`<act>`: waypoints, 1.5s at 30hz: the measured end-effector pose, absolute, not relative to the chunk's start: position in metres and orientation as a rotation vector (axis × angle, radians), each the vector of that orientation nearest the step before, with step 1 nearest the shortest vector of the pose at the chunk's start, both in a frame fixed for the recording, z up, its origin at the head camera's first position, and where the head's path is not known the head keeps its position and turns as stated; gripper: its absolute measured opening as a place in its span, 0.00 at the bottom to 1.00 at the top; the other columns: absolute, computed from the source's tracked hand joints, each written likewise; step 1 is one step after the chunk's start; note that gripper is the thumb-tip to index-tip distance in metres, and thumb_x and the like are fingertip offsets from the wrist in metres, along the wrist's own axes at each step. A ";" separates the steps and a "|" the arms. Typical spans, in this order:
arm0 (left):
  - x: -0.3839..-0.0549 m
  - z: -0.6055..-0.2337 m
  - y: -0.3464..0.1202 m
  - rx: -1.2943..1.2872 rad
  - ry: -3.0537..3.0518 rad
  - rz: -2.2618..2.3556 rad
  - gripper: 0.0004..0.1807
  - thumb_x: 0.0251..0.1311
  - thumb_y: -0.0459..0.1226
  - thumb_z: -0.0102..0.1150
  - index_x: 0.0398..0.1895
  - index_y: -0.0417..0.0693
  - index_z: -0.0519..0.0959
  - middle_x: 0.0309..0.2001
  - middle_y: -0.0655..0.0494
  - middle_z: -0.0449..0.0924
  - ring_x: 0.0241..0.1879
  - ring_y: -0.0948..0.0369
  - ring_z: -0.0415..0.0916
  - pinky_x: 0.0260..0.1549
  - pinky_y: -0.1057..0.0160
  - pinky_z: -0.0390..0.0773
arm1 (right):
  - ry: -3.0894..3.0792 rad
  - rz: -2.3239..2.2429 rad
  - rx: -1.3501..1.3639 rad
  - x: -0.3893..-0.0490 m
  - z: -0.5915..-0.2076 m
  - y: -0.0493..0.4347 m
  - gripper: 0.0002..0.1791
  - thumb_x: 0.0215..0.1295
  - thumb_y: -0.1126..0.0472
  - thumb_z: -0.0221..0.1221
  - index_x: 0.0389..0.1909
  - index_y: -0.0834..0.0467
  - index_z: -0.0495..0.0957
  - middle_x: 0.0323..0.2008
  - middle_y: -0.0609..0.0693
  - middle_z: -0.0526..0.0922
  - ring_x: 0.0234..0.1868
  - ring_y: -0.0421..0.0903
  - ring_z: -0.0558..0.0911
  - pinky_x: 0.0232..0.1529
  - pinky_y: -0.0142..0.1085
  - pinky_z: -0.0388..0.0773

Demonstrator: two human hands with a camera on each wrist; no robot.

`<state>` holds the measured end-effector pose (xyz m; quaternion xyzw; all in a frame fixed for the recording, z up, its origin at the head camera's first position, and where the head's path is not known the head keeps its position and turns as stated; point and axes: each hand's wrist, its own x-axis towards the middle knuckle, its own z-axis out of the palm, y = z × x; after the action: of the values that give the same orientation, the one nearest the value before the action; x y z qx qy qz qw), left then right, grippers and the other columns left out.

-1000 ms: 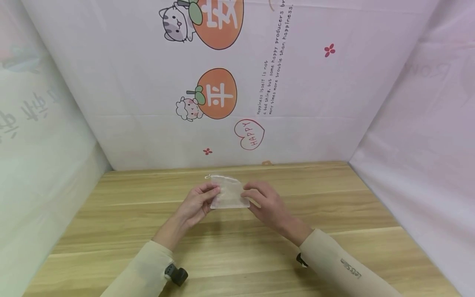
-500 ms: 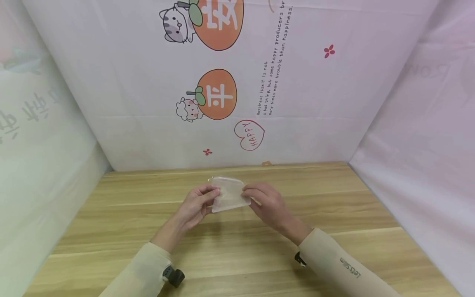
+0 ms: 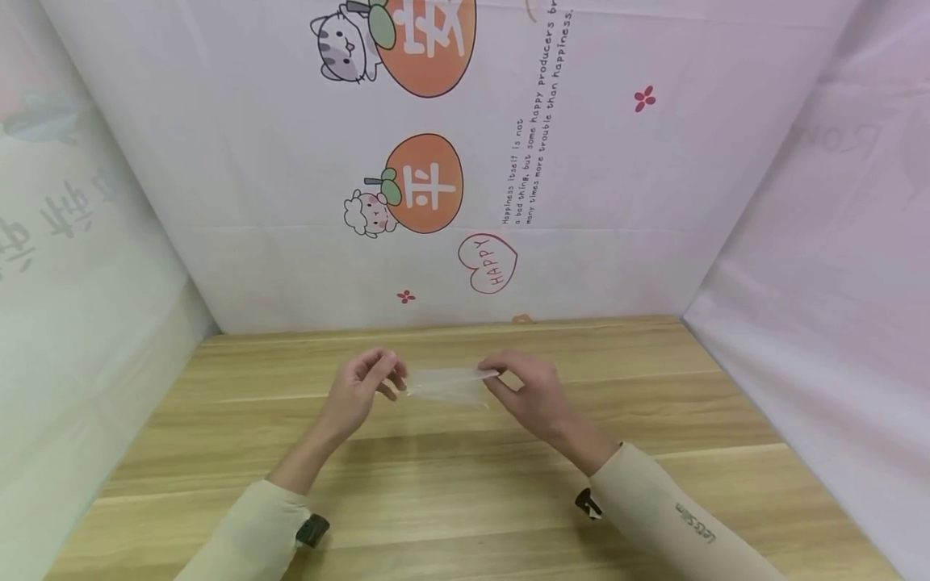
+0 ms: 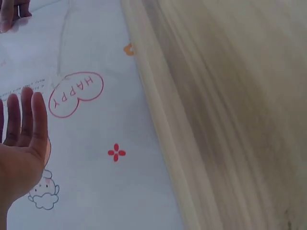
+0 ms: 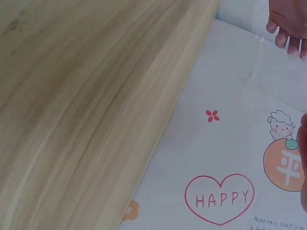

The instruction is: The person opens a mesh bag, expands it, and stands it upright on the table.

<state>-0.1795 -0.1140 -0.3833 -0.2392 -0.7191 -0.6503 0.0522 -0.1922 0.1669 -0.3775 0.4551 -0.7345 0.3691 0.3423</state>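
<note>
A small sheer white drawstring bag (image 3: pixel 449 386) is stretched out sideways above the table, seen nearly edge-on in the head view. My right hand (image 3: pixel 534 393) pinches its right end between thumb and fingers. At the bag's left end is my left hand (image 3: pixel 358 391), with its fingers loose and nothing visibly held. The left wrist view shows that left hand (image 4: pixel 25 148) with fingers extended and apart from the bag. Only a sliver of my right hand (image 5: pixel 303 163) enters the right wrist view, and the bag is barely visible there.
A wood-grain table (image 3: pixel 450 500) lies under both hands. Behind it rises a white printed cloth (image 3: pixel 596 202) with cartoon fruit and a heart. White cloth walls (image 3: pixel 835 266) close off both sides. Each sleeve carries a dark wrist device (image 3: pixel 312 530).
My left hand has let go of the bag and drawn back to the left. In my right hand the bag has turned from facing the head camera to nearly edge-on.
</note>
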 end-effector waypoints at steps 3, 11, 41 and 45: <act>-0.180 -0.380 -0.117 -0.870 -2.147 -1.817 0.15 0.69 0.30 0.53 0.55 0.30 0.74 0.49 0.40 0.78 0.47 0.47 0.77 0.43 0.58 0.82 | -1.907 1.034 1.155 -0.192 -0.377 0.166 0.15 0.51 0.79 0.70 0.38 0.61 0.83 0.33 0.51 0.87 0.32 0.45 0.85 0.35 0.34 0.83; -0.184 -0.377 -0.106 -1.045 -2.242 -1.697 0.44 0.52 0.32 0.77 0.72 0.52 0.66 0.61 0.55 0.75 0.60 0.49 0.72 0.59 0.52 0.75 | -2.021 1.235 1.045 -0.185 -0.376 0.161 0.13 0.52 0.79 0.70 0.35 0.62 0.84 0.32 0.54 0.88 0.31 0.45 0.86 0.35 0.30 0.83; -0.190 -0.387 -0.080 -0.643 -2.025 -2.165 0.11 0.63 0.30 0.66 0.39 0.25 0.83 0.29 0.44 0.85 0.20 0.60 0.80 0.28 0.61 0.85 | -2.040 2.258 0.548 -0.181 -0.387 0.154 0.11 0.71 0.62 0.62 0.46 0.66 0.80 0.38 0.55 0.83 0.32 0.45 0.82 0.33 0.43 0.86; -0.189 -0.388 -0.078 -0.623 -2.011 -2.192 0.11 0.64 0.30 0.66 0.39 0.24 0.82 0.29 0.46 0.85 0.19 0.60 0.81 0.29 0.60 0.86 | -2.010 2.320 0.460 -0.179 -0.382 0.150 0.14 0.72 0.58 0.61 0.48 0.65 0.79 0.39 0.55 0.83 0.33 0.46 0.82 0.36 0.43 0.86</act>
<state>-0.1889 -0.0775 -0.3879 -0.2048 -0.6608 -0.7203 0.0509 -0.1793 0.1503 -0.3821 0.1482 -0.6474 0.7473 0.0190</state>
